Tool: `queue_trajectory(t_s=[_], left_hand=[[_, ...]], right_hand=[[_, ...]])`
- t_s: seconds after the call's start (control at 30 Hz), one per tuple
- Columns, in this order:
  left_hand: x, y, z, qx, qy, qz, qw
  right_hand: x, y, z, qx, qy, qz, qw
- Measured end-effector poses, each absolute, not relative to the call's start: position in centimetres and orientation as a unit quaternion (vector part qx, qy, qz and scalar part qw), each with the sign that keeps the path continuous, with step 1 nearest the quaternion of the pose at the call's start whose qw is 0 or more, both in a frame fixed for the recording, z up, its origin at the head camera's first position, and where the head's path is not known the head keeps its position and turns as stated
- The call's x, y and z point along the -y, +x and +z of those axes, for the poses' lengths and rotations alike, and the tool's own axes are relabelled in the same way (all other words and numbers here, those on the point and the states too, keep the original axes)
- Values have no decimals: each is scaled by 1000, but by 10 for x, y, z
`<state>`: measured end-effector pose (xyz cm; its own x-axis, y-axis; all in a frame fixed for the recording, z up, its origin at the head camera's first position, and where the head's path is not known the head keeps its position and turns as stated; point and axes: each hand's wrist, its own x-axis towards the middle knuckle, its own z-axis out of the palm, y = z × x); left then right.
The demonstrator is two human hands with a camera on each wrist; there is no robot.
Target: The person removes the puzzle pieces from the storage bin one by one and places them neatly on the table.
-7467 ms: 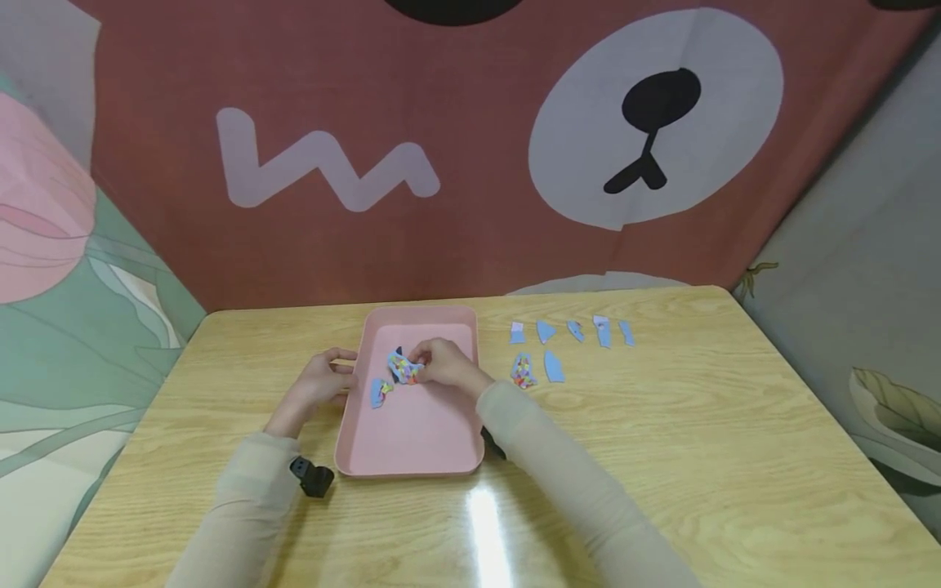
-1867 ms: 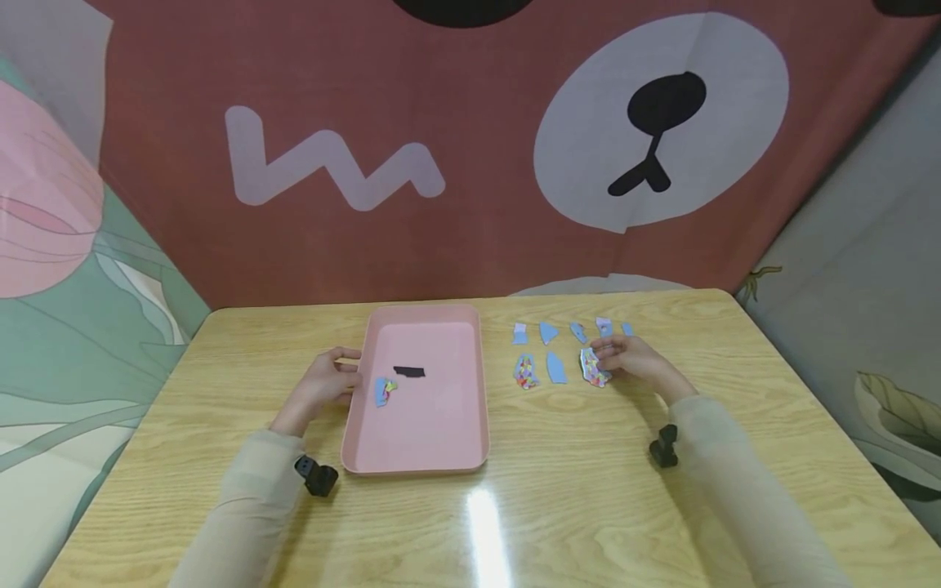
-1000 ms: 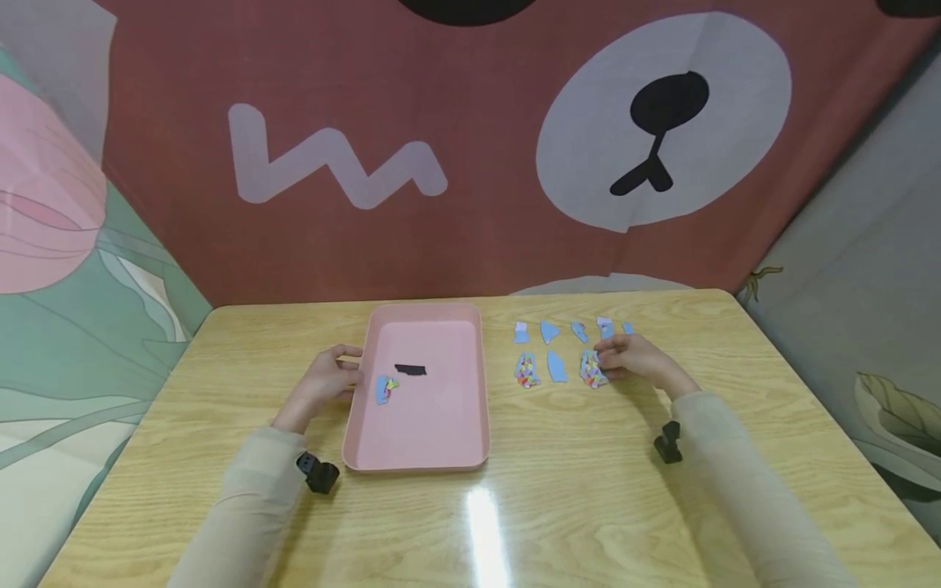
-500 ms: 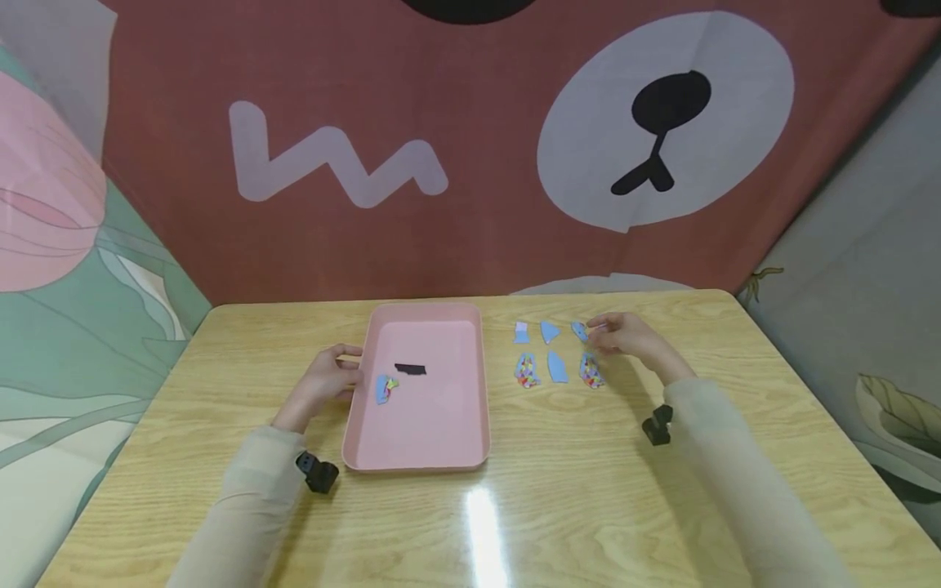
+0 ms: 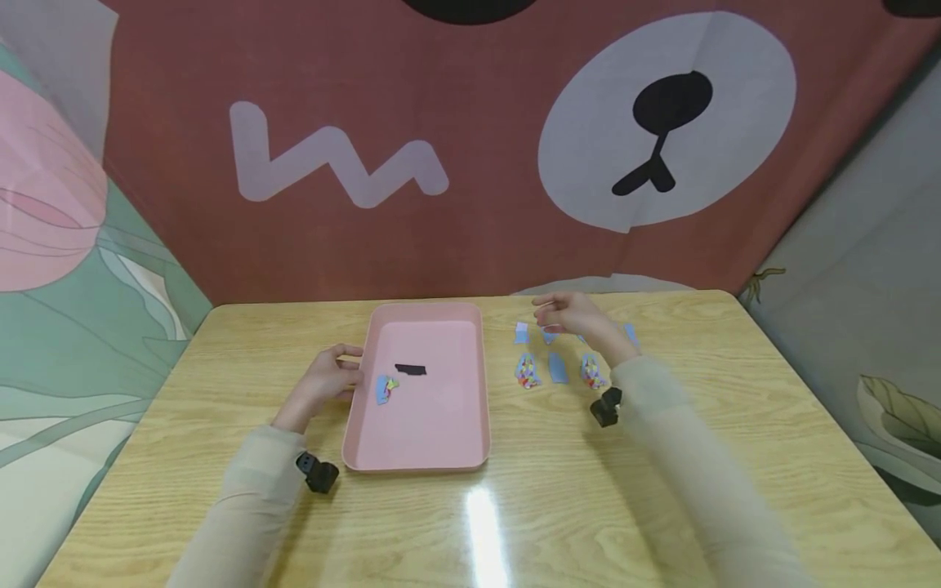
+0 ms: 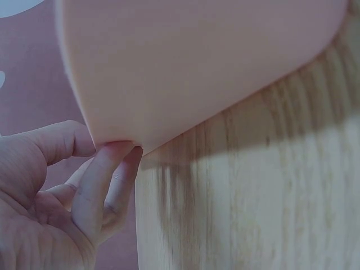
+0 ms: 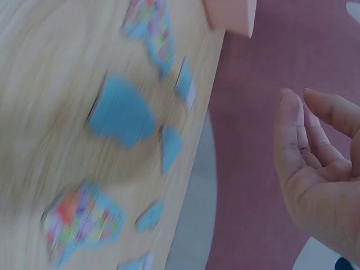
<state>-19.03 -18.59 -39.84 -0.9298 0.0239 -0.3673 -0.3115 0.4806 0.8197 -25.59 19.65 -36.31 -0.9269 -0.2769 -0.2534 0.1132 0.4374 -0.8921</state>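
In the head view, my left hand holds the left rim of a pink tray. In the left wrist view, fingertips press the tray's outer wall while another finger passes behind the rim. Inside the tray lie a blue piece with multicoloured spots and a flat black piece. My right hand is above the back row of puzzle pieces, partly covering them, fingers loosely bent and nothing held. Below it are a plain blue puzzle piece and a multicoloured one, blurred in the right wrist view.
Two rows of puzzle pieces lie right of the tray, including a small blue-and-pink one and a multicoloured one. Behind the wooden table hangs a red-brown cloth with a bear face.
The right hand carried a multicoloured puzzle piece from the tray to the front row's right end and let go. It then moved up and left over the back row. The left hand stayed.
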Motion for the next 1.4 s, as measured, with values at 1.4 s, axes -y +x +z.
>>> queue_trajectory(t_s=[1.4], left_hand=[[188, -188, -393, -834, -81, 514, 185]], right_hand=[[-46, -267, -424, -826, -210, -492, 178]])
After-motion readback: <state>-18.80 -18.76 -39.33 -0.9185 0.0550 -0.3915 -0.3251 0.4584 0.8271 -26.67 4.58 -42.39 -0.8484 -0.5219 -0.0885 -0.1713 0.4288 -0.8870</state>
